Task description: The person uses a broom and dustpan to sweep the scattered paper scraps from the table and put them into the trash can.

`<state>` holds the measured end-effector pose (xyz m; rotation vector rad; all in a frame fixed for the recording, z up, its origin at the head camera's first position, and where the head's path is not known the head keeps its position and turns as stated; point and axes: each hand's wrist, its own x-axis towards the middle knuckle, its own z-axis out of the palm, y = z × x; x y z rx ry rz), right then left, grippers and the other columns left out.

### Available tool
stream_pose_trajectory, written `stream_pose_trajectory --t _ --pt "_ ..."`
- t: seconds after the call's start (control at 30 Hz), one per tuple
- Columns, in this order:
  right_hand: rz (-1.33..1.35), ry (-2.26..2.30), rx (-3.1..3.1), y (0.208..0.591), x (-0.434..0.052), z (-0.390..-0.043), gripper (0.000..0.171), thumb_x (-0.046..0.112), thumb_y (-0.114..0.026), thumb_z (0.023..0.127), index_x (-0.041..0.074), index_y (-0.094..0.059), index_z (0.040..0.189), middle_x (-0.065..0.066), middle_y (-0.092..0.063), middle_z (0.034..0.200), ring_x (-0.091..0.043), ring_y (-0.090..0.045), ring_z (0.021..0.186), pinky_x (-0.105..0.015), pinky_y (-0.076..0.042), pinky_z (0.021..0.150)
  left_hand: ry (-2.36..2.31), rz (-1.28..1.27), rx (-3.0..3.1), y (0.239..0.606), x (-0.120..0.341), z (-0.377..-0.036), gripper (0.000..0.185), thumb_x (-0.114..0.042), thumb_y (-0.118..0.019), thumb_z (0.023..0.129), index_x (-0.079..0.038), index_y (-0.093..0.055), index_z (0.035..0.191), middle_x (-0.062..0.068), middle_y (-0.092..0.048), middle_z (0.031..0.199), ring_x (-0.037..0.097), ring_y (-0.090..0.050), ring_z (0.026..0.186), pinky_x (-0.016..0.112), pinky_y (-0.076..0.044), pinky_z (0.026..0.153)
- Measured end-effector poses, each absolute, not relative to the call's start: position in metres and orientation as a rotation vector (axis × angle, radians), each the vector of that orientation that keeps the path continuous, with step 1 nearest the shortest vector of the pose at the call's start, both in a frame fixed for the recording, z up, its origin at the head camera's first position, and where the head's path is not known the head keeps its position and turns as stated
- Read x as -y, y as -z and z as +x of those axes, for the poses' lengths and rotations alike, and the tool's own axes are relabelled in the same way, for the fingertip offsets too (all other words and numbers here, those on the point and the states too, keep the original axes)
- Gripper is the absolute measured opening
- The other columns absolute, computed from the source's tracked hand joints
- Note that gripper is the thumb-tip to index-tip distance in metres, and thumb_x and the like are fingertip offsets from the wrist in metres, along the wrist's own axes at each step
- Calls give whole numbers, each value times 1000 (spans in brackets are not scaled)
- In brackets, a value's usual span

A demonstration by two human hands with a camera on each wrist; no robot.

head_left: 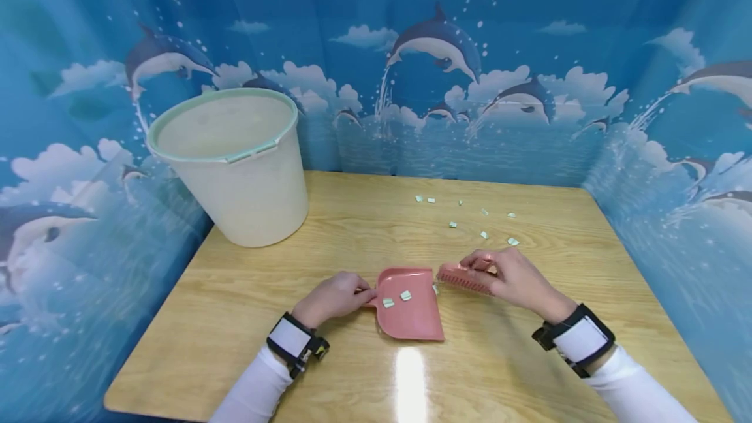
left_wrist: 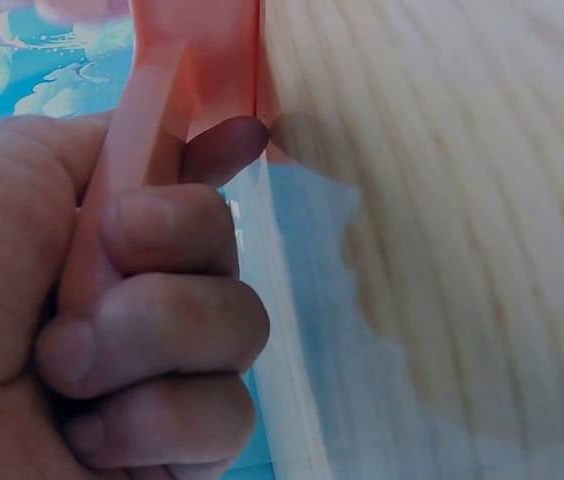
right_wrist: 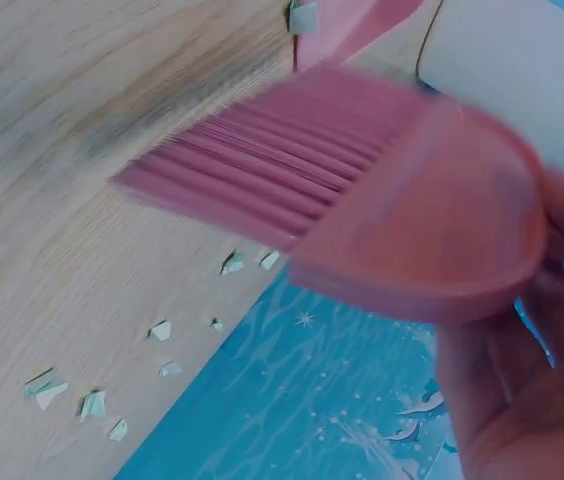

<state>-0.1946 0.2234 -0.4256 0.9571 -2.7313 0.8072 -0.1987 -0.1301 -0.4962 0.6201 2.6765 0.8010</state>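
- Pink dustpan [head_left: 414, 320]: lies on the table near its front, handle toward the left hand, open edge facing the brush; two pale green scraps [head_left: 406, 295] rest inside it.
- Edge scrap [head_left: 435, 289]: one further piece, at the dustpan's open edge.
- Left hand [head_left: 336, 297]: fingers curled round the dustpan's handle, as the left wrist view confirms.
- Pink brush [head_left: 466, 279]: just beside the open edge, bristles directed toward the dustpan; whether they touch the table cannot be told.
- Right hand [head_left: 517, 276]: fingers and thumb grip the back of the brush.
- Scattered scraps [head_left: 484, 235]: eight small pieces, lying apart beyond the brush, toward the back of the table.
- White bucket [head_left: 252, 194]: upright at the table's back left, with a light green rim.
- Wood-grain table [head_left: 176, 344]: supports all these objects.
- Blue curtain [head_left: 358, 142]: dolphin-printed, surrounding the back and sides.
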Motion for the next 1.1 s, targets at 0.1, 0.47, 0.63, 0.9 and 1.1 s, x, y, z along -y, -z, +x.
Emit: stream_pose_trajectory --t 0.1,0.47,0.63,0.9,1.1 --pt "859 -831 2668 428 -223 -197 23 1 -71 89 12 -76 109 0 -76 97 -2 -63 72 -23 -47 56 -792 608 -2672 495 130 -199 28 -34 -59 104 -19 -76 87 -8 -53 64 7 -48 56 26 -41 55" --pt "831 -654 2516 461 -211 -203 8 2 -74 88 8 -74 94 -7 -74 94 -18 -69 80 -38 -53 66 -765 621 -2669 494 129 -195 27 -32 -60 103 -16 -77 89 -6 -57 68 8 -50 60 28 -42 58" --pt "771 -784 2545 464 -199 -200 9 4 -74 89 7 -74 97 -4 -72 88 -12 -64 73 -29 -51 60 -784 605 -2663 495 129 -194 27 -32 -60 104 -16 -76 88 -6 -55 66 9 -49 59 28 -41 56" --pt "672 -1184 2558 457 -180 -194 6 4 -68 93 0 -72 96 -10 -74 92 -12 -70 74 -22 -55 53 -788 623 -2668 496 129 -198 28 -33 -59 104 -18 -75 86 -6 -55 66 8 -50 59 27 -42 58" --pt "604 -1307 2536 454 -174 -193 8 3 -66 94 -2 -71 98 -19 -74 103 -22 -74 78 -26 -56 54 -782 628 -2672 496 130 -199 28 -33 -59 104 -18 -74 85 -6 -55 66 8 -50 60 27 -43 58"
